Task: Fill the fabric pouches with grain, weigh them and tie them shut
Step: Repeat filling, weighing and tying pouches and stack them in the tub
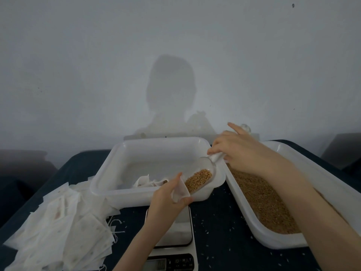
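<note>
A grain-filled white tray point(304, 237) lay at four o'clock, a second white tray point(121, 159) at centre, a heap of empty pouches point(64, 227) at eight. The scale point(175, 237) sat at six. The right hand point(240, 151) gripped a clear scoop point(201, 177) of grain; the left hand point(166, 200) pinched a pouch point(180, 189) open at its mouth.

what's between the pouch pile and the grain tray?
Head view: the white bin and the scale, with the left hand holding a pouch over them.
</note>
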### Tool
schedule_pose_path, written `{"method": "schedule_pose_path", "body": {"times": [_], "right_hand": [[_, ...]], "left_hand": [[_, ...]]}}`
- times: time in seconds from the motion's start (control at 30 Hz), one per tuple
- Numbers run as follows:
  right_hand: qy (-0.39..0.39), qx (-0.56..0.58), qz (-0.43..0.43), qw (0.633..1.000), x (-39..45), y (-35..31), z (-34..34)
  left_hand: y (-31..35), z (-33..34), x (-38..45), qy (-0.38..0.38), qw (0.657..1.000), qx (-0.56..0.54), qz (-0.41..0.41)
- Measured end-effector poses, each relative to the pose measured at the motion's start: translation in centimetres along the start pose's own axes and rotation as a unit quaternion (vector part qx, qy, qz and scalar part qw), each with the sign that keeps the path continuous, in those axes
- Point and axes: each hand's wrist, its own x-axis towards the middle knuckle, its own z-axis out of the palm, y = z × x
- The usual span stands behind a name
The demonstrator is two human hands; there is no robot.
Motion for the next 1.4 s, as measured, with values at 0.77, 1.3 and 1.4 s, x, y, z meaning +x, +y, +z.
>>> {"method": "schedule_pose_path", "body": {"times": [0.77,1.3,1.4], "right_hand": [[-0.013,-0.104,-0.006,0.994,3.2,-1.3,-2.8],[0.038,-0.101,-0.014,0.994,2.7,-0.2,0.5],[0.008,-0.069,-0.001,0.998,2.0,0.1,1.8]], "left_hand": [[0.2,1.9,1.6,0.046,0.998,0.027,-0.021],[-1.3,1.2,1.7,0.005,1.000,0.019,-0.009],[-2.2,1.0,1.1,0.004,0.999,-0.039,-0.021]]}}
